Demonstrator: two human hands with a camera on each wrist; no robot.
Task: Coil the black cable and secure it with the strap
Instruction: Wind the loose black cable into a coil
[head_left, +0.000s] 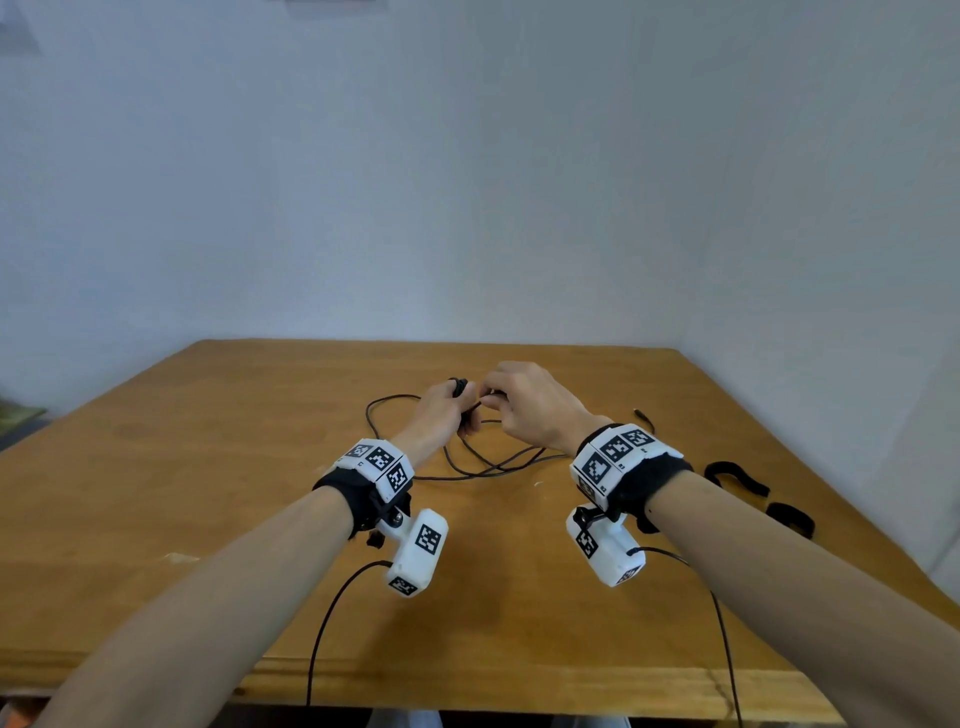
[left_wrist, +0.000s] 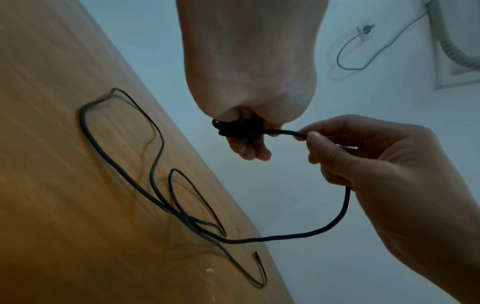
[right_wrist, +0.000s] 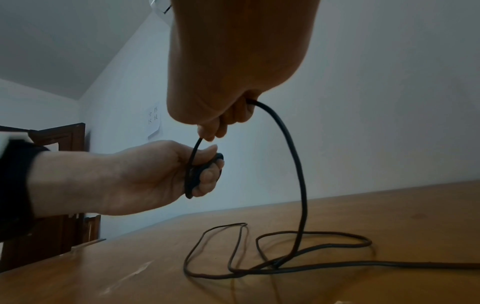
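Note:
A thin black cable lies in loose loops on the wooden table. My left hand grips a small tight coil of the cable, held above the table. My right hand pinches the cable just beside that coil, and the free length hangs from it down to the loops. The cable's plug end lies on the table behind my right wrist. Two black straps lie at the table's right edge.
The table meets a pale wall at the back and right. White wrist cameras hang under both forearms, their thin leads running off the near edge. A dark wooden door stands off to the left.

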